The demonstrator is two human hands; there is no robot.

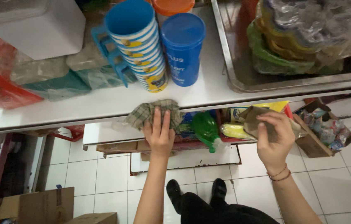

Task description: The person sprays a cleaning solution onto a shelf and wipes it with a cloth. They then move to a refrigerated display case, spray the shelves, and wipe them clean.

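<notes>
My left hand [159, 132] presses flat on a checked green-grey cloth [142, 113] at the front edge of a white shelf [101, 105]. My right hand [273, 139] is raised in front of the shelf and grips a crumpled brown cloth [251, 118]. Just behind the checked cloth stands a stack of blue striped plastic mugs [140, 45] and a blue tumbler [183, 49]. Below the shelf, between my hands, lie a green plastic bottle [205, 129] and a yellow packet [235, 130].
A steel tray [235, 66] with bagged plastic items sits at the shelf's right. A white box [38, 25] and wrapped packs are at the left. A cardboard box of small packets [322, 128] stands on the tiled floor; more cartons [34, 205] lie at bottom left.
</notes>
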